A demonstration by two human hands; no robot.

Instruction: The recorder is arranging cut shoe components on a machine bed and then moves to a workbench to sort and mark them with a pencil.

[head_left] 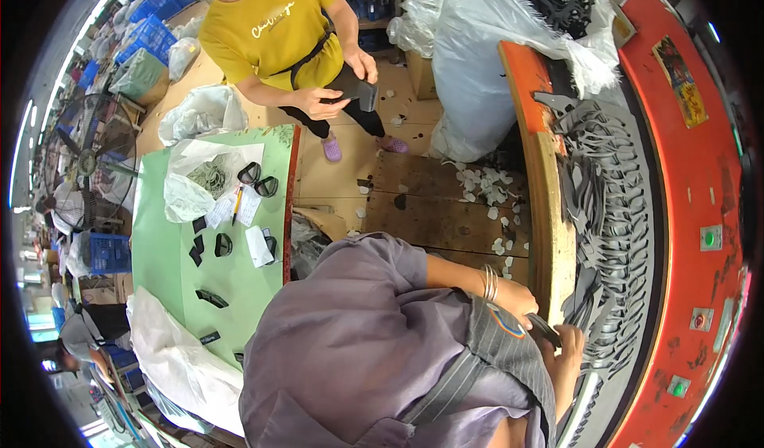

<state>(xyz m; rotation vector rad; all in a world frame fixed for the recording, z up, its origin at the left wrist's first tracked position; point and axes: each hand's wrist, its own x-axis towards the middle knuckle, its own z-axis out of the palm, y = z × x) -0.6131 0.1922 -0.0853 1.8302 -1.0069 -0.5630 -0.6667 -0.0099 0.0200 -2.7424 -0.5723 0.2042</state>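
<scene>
Black, slim and slightly curved, a strip (544, 330) is spanning the gap between the person's two hands in the head view, just beside a pale wooden edge (549, 217). Its surface is looking smooth; finer detail is blurring at this size. The left hand (517, 305), wearing shiny bangles (489, 285), is grasping its upper end, while the right hand (567, 354) is pinching the lower end in bent fingers. Beyond the wood, dark bent straps (625, 241) are lying overlapped like ribs on a flat grey belt (641, 134). Scuffed red panelling (676, 169) is bordering it. Opposite, a co-worker (274, 38) in yellow is holding a flat black piece (368, 96). Black looped pieces (267, 186) are resting on a smooth green table (163, 273) near a crinkled translucent bag (179, 181).
</scene>
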